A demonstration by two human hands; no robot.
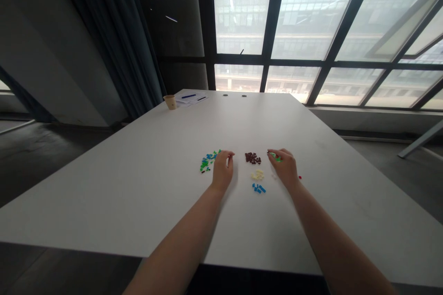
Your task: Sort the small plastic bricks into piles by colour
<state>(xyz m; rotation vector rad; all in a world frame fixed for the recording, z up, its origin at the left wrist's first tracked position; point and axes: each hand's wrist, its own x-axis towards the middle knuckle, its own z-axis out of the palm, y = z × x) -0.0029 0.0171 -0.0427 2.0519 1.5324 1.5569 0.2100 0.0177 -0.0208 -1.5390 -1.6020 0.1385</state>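
Note:
My left hand [223,168] is just right of a mixed pile of small green and blue building bricks [206,162]. Its thumb and forefinger come together in a pinch; whatever may be between them is too small to make out. Over a group of green bricks [278,159], partly covered by the fingers, is my right hand [285,167], pinching a small dark brick [268,152] at its fingertips. Between the hands lie a heap of dark brown bricks [253,158], a cluster of pale yellow bricks [257,175] and several blue bricks [258,188].
A red brick [300,177] lies by my right wrist. Whitish pieces [274,176] show left of that wrist. On the white table [138,193], a paper cup [170,102] stands at the far left beside papers [199,99] with a blue pen [188,96]. Large windows are behind.

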